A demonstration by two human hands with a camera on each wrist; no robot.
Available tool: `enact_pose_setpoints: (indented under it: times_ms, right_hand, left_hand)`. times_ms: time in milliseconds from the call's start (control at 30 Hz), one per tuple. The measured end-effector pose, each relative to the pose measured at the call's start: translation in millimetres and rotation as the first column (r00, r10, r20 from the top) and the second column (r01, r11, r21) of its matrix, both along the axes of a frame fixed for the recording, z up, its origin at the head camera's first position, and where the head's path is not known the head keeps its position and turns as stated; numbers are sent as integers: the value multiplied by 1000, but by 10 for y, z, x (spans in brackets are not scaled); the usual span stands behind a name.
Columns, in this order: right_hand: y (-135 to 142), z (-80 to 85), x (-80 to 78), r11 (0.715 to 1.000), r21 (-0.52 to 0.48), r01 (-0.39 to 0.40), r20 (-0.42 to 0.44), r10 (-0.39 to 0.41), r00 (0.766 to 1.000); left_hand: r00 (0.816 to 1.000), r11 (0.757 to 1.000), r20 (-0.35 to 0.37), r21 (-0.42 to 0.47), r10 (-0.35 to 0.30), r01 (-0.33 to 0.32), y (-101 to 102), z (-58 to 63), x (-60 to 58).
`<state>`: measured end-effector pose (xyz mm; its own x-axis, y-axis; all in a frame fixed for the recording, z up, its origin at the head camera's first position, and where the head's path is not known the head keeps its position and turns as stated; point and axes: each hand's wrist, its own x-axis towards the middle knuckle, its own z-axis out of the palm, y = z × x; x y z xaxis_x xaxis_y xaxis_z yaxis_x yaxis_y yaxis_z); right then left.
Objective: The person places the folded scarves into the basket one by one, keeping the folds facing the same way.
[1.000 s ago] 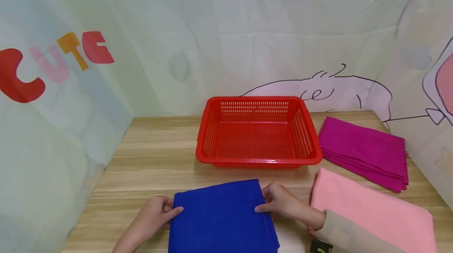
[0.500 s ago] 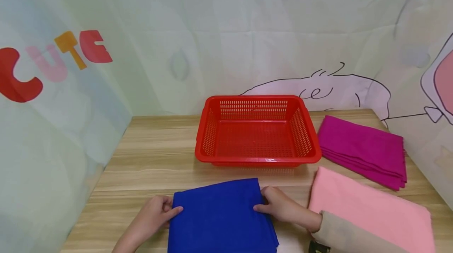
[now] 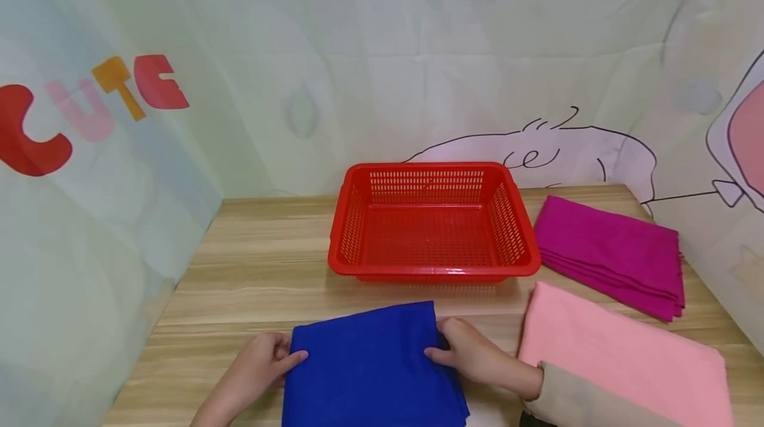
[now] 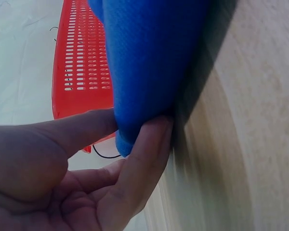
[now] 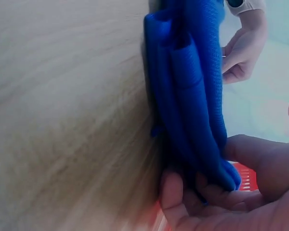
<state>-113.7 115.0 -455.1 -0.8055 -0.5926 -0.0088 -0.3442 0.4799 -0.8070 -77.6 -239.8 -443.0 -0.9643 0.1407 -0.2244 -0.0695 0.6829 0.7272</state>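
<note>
The left fingers [image 4: 140, 168] and right fingers [image 5: 172, 195] pinch the blue cloth [image 3: 370, 368] at both sides. Past them, a red basket [image 3: 434, 270] sits on the tabletop [image 3: 262, 268].

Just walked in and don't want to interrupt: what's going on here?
A person's left grip and right grip pinch opposite sides of a folded blue cloth. It is on the near side of a red basket, not in it. A pink cloth and a magenta cloth lie off to the right.
</note>
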Motion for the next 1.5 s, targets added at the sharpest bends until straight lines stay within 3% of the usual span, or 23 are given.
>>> enact_pose_setpoints:
  times_ms: [300,567,667,767,900,1000,1167,1500]
  right_hand:
    - [11,-34,-27,988,-154,1,86,12,996]
    - [40,-53,-25,964,-257,68,218,-11,976]
    - [45,-55,-15,950,-295,107,310,-11,951]
    - [43,-62,2,925,-337,174,433,-12,901]
    - [47,-54,20,907,-327,266,524,-60,849]
    - [62,-51,21,910,-301,285,548,-79,833]
    - [96,-75,13,912,-326,251,607,-2,795]
    - [144,-95,19,906,-356,230,654,66,753]
  left_hand:
    - [1000,1000,4,9,-8,8,-9,0,6]
    - [999,999,46,46,5,-7,-31,-2,40]
    - [998,998,58,57,9,-13,-38,-9,52]
    - [997,998,73,66,14,-19,-45,-12,64]
    - [995,996,95,84,11,-19,-60,-12,76]
    - [995,995,105,102,-2,-9,-76,-13,78]
    - [993,994,115,114,-12,-2,-86,-12,80]
    - [987,989,155,148,-32,8,-87,-14,94]
